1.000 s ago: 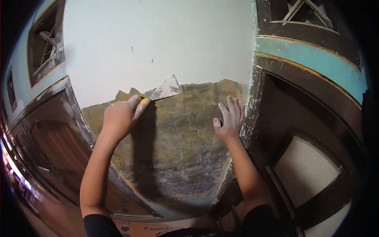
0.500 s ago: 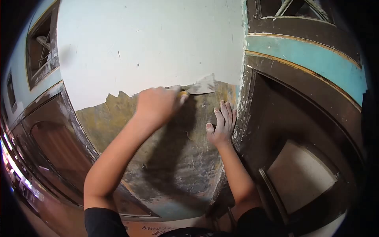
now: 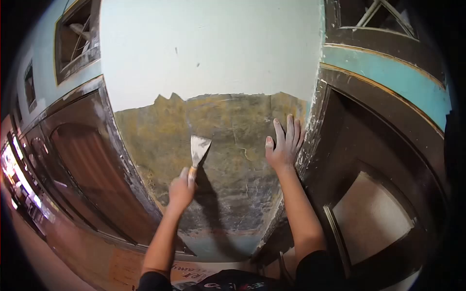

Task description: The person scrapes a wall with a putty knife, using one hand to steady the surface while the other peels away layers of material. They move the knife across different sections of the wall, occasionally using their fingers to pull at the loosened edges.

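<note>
My left hand [image 3: 181,190] grips the handle of a scraper [image 3: 199,148], its wide metal blade pointing up and smudged with white. Behind the blade is the bare, mottled brown-grey part of the wall [image 3: 233,145]. Above a jagged edge, the wall carries a pale coating [image 3: 208,53]. My right hand [image 3: 285,145] rests with fingers spread on the bare part, close to its right border with the door frame. White dust covers its fingers.
A dark wooden door frame [image 3: 310,121] with flaked paint borders the wall on the right. At the left stands a brown panelled door [image 3: 87,145]. Printed cardboard [image 3: 127,266] lies on the floor below.
My left hand has come down and left with the scraper, away from the jagged upper edge, and the blade now points up. My right hand keeps its place on the wall; the view has shifted.
</note>
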A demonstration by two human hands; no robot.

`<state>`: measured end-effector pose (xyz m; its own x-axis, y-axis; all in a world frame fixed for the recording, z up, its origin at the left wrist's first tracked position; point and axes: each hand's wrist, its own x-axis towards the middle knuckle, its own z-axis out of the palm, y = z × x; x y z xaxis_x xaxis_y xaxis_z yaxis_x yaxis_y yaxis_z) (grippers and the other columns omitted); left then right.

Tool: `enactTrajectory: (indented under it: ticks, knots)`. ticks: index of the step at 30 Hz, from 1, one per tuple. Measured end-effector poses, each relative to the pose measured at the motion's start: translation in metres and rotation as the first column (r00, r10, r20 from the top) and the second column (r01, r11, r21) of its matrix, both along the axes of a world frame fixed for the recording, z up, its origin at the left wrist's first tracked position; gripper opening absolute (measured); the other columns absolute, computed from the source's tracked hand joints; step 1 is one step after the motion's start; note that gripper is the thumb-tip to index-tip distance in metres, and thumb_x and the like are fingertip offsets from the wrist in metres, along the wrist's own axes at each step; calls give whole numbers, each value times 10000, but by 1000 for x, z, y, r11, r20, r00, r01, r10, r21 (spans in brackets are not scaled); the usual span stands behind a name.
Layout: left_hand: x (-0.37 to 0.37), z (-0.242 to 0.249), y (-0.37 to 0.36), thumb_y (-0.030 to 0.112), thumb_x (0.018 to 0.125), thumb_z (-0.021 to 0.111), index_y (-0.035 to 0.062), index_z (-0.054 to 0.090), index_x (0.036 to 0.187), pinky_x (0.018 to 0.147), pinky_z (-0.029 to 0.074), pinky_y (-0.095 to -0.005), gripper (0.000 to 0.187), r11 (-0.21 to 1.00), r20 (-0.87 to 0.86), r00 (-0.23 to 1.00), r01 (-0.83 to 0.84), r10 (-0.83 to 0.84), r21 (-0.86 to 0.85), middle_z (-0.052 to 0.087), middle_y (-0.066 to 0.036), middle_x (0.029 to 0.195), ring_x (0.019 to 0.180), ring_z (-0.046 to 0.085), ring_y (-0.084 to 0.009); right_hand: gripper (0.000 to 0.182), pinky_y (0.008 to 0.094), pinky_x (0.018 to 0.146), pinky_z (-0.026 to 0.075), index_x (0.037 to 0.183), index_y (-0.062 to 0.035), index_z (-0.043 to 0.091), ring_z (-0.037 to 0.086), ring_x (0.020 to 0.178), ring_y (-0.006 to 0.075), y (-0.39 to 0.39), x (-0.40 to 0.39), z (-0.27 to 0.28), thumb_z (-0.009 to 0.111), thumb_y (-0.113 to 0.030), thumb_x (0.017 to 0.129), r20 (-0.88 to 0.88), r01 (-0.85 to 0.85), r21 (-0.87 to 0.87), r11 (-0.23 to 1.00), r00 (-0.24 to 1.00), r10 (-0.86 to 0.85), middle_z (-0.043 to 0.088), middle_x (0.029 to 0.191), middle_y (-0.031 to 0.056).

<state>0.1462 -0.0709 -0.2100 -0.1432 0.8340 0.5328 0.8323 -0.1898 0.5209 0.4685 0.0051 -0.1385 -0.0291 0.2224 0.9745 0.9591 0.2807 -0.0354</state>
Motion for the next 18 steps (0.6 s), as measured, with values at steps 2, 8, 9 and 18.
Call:
enactTrajectory:
  ticks: [2,8,9,18]
  knots:
    - [4,-17,-9,408,1047,385,64,548,1032,688,468,-570,381,999,139,989,49,-48,-1,672,-207,738,758,637,-478,552,700,1154,80,1445,-224,524,164,1497,425,-2,-11,17,555,-370,914,14,39,-50,998,999,-38,282,1610,157]
    - [-28,39,-12,368,1071,329,57,571,982,630,476,-484,404,980,335,941,-20,-47,196,643,-127,636,659,654,-371,598,745,1125,92,1527,-309,387,135,1509,390,-8,-63,132,533,-406,955,216,15,-5,1000,976,-14,198,1651,86]
    - [-41,45,-4,366,1073,326,54,575,985,628,474,-479,409,969,356,933,-39,-52,244,639,-131,641,653,651,-366,589,743,1127,105,1528,-315,381,139,1512,374,-7,-74,151,521,-416,965,254,22,18,1000,967,-26,203,1651,75]
    - [-81,20,-10,363,1068,425,47,546,1012,618,451,-365,343,969,484,839,202,-248,146,566,-64,713,625,565,-193,571,666,1192,93,1571,-343,270,97,1537,301,-2,-185,238,377,-496,1031,385,51,187,981,915,-121,166,1666,33]
